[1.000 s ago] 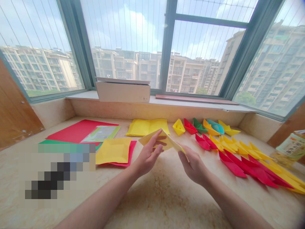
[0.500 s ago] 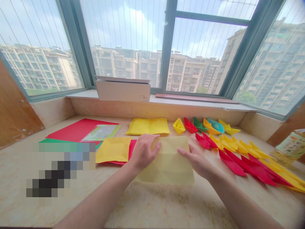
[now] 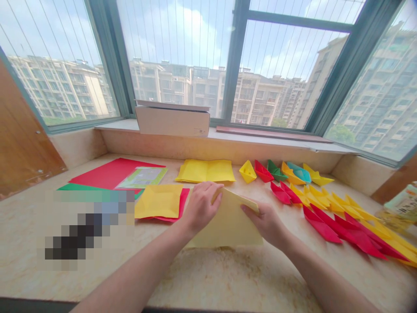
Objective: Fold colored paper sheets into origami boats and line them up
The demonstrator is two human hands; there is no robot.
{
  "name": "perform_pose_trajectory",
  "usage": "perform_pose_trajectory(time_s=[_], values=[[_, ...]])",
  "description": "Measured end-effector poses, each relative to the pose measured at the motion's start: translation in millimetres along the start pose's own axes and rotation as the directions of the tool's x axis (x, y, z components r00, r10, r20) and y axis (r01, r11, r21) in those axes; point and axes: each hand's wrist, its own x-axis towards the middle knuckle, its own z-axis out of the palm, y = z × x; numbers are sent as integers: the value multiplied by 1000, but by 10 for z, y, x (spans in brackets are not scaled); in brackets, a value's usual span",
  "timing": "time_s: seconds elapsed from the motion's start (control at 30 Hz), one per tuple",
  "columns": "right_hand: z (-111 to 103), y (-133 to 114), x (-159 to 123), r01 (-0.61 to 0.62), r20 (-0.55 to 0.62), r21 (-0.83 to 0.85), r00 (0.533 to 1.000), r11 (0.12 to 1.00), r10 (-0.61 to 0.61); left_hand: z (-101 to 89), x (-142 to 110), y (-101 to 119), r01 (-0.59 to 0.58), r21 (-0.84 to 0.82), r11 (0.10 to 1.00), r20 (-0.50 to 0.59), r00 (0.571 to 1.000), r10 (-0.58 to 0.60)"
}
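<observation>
A pale yellow sheet of paper [image 3: 224, 226] is held up between my two hands, slightly above the counter. My left hand [image 3: 203, 204] grips its upper left edge, the thumb in front and the fingers curled over the top. At the upper right corner my right hand [image 3: 265, 219] pinches the sheet, thumb in front and fingers behind it. The paper's top edge bends and slopes down to the right. Just left of my left hand lie a creased yellow sheet [image 3: 159, 201] and red paper [image 3: 183, 202] partly under it.
Folded yellow paper [image 3: 205, 171] lies behind my hands. Rows of paper boats stand at right, including a yellow one [image 3: 248, 172] and red ones [image 3: 321, 224]. Red sheets [image 3: 107, 171] lie at left beside a blurred patch. A white box [image 3: 172, 121] sits on the sill.
The sheet's upper right part has tilted and bent, its top edge now sloping down toward my right hand. Both hands keep hold of it. The view has shifted slightly.
</observation>
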Motion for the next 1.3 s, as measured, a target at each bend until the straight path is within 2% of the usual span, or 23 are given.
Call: perform_pose_trajectory(time_s=[0.07,0.2,0.27,0.3,0.33,0.37,0.4,0.43,0.47,0.5,0.53,0.6,0.67,0.77,0.87,1.03,1.17,1.3], values=[[6,-16,-1,12,-31,-8,999,1000,-12,1,-6,5,-2,0,1000,0,1000,2],[16,-2,12,10,-161,168,987,986,17,-5,-11,7,-33,-23,999,-51,998,31],[-14,26,15,46,-291,170,957,984,5,-16,-4,2,-84,-31,996,-102,991,81],[-43,42,14,92,-387,114,921,989,-41,-24,2,-1,-113,-29,993,-122,986,109],[-79,58,10,156,-486,15,864,988,-129,-32,8,-4,-139,-27,990,-136,982,135],[-119,72,6,232,-561,-122,786,965,-260,-40,14,-5,-159,-28,987,-145,977,154],[-158,84,1,306,-581,-282,700,909,-415,-49,18,-4,-170,-31,985,-155,974,163],[-191,92,-2,368,-530,-434,633,822,-564,-57,22,-1,-172,-38,984,-169,972,164],[-212,97,-4,423,-423,-551,603,720,-677,-65,25,2,-168,-46,985,-191,969,156],[-217,100,-1,470,-285,-624,608,625,-741,-73,28,4,-160,-55,986,-216,966,145],[-206,100,5,512,-136,-659,639,551,-757,-77,31,3,-151,-63,987,-237,962,132],[-138,102,24,575,139,-666,721,475,-679,-72,37,-13,-134,-78,988,-229,967,113],[-38,107,43,622,338,-627,759,469,-556,-39,38,-54,-119,-83,989,-133,985,107],[79,120,49,631,476,-546,775,550,-416,55,9,-152,-87,-55,995,96,991,92],[98,119,38,586,487,-510,800,630,-349,156,-62,-248,-54,-29,998,292,955,60],[25,81,40,498,453,-435,841,750,-295,252,-173,-322,-50,-44,998,450,891,64],[-12,63,51,366,329,-386,912,847,-244,279,-194,-337,-48,-60,997,523,849,73],[-23,118,87,142,162,-421,984,896,-79,248,-166,-341,-39,-106,994,584,806,94]])
